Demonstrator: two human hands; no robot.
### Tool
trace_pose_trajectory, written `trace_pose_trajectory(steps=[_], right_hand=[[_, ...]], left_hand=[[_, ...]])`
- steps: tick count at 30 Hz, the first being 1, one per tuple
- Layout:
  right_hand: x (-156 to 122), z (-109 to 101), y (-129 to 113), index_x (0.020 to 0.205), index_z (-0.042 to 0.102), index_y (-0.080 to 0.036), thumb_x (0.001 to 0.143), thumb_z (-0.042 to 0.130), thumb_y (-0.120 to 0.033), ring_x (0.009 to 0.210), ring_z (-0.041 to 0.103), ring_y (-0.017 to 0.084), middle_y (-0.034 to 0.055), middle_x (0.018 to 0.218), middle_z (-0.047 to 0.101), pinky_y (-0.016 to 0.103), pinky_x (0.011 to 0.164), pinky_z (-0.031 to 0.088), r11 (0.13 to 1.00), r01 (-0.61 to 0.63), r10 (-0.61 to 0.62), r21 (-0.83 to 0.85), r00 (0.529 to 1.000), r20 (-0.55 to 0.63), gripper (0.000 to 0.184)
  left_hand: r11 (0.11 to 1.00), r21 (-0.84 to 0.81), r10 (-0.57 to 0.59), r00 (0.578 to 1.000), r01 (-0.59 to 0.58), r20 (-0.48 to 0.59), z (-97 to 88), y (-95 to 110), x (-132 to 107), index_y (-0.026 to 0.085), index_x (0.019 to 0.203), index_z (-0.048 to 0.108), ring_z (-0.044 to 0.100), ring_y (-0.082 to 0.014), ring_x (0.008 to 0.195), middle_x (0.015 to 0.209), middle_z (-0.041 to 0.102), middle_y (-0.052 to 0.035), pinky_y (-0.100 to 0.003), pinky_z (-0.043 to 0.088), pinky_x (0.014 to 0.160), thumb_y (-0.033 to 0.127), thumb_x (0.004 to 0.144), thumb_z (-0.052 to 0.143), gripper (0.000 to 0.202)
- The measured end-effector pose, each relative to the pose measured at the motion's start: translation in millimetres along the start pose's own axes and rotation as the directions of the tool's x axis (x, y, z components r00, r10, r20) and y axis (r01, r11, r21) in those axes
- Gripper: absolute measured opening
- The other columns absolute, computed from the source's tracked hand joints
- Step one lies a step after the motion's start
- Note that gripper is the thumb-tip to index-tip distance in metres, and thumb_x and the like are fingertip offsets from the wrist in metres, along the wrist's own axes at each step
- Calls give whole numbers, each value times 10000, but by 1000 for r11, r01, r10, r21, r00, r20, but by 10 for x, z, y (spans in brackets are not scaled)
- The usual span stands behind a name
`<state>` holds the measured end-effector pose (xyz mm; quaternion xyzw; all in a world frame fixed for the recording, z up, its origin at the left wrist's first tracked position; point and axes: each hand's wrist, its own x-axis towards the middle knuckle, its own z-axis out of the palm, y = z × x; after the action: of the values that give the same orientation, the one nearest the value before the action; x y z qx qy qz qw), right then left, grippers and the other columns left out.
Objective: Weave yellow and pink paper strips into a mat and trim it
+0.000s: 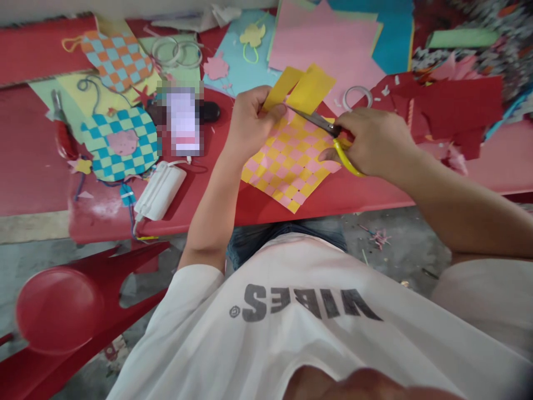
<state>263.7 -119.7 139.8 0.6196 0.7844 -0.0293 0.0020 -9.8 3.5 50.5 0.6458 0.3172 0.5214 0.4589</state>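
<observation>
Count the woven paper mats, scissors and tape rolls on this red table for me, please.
Woven paper mats: 3 (pink and yellow mat, orange and blue mat, teal and green mat)
Scissors: 1
Clear tape rolls: 3 (left roll, middle roll, right roll)
Total: 7

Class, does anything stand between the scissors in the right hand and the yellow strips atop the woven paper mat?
Nothing visible does: the scissors in the right hand have their blades against the yellow strips, which the left hand grips.
</observation>
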Motion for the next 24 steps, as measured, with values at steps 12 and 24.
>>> trace_pose_trajectory(steps=[12,24], right_hand=[[23,-65,-33,1398,779,-388,1089,390,-983,1104,774,453,129,1196,840,567,841,562,998,-7,2,56,996,95,775],[78,18,116,1237,807,-314,992,525,-1064,1005,754,419,132,1049,813,500,802,472,975,21,-39,221,996,80,838]], left_hand=[[998,36,41,999,-43,35,3,63,-20,357,747,713,586,-236,653,727,654,-10,-454,411,637,553,927,919,336],[997,80,19,999,-22,26,-1,149,-40,344,738,686,569,-209,669,715,636,9,-418,452,602,436,945,887,303]])
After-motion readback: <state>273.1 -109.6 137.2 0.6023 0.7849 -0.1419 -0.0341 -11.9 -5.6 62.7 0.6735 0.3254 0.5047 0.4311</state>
